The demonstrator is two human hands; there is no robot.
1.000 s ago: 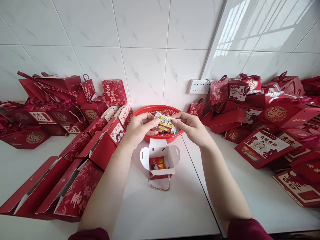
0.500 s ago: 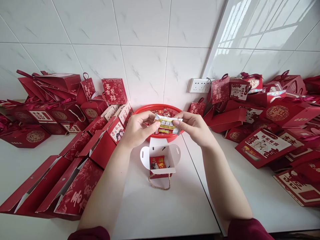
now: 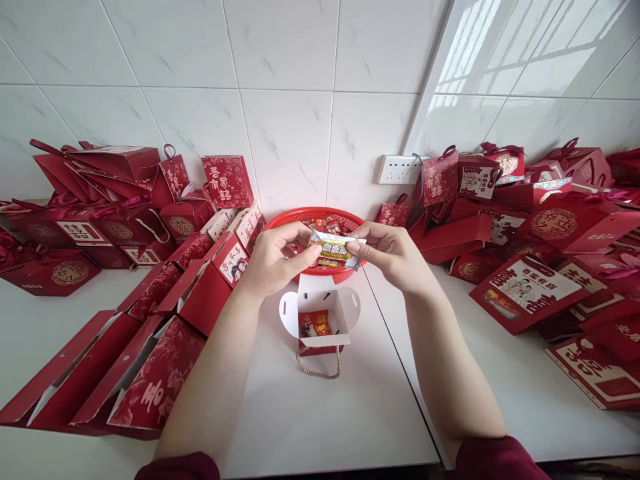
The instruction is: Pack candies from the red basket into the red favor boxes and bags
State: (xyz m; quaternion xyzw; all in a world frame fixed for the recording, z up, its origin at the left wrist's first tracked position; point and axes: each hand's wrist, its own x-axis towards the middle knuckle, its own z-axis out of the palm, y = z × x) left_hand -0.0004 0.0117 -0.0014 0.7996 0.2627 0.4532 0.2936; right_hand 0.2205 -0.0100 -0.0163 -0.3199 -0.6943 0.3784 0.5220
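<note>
Mid-frame, the left hand (image 3: 280, 263) and right hand (image 3: 393, 260) pinch one yellow-and-white packet (image 3: 333, 249) by its two ends, before one red basket (image 3: 343, 275). This looks like a handling step; moving on would call for easing one pinch. One open box (image 3: 325, 342) sits below; the red side boxes (image 3: 530, 287) overlap beyond counting.
</note>
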